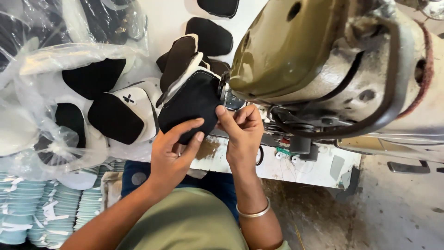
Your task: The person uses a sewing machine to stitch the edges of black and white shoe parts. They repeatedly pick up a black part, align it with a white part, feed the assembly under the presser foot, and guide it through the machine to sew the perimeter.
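Landmark: the olive-green sewing machine head (pixel 286 46), upper middle to right of the head view.

Both hands work one black fabric piece (pixel 192 104) with a white-edged lining, pressed against the left end of the machine head, right at the needle area (pixel 225 92). Needle itself too small to make out.

Left hand (pixel 173 153) — below and left of the machine head. Thumb and fingers wrapped around the lower edge of the black piece, pinching it. Ring on one finger.

Right hand (pixel 243 134) — directly under the machine head's left end. Fingertips closed narrow on the right edge of the same piece, just beside the needle area. Metal bangle (pixel 253 213) on that wrist.

Left of the machine head: a chain of finished black-and-white pieces (pixel 120 111) trails away from the held one, overlapping each other. More loose black pads (pixel 210 37) lie above them on the white table (pixel 166 18).

Far left of the machine: clear plastic bags (pixel 51 60) with more black and white pieces inside. Below those, stacks of pale blue-green soles (pixel 41 208).

Under the machine head: worn white table edge (pixel 314 169) with thread bits and a brown stain. Dark belt (pixel 393 92) loops across the machine's right part.

Person wears an olive shirt (pixel 189 222).
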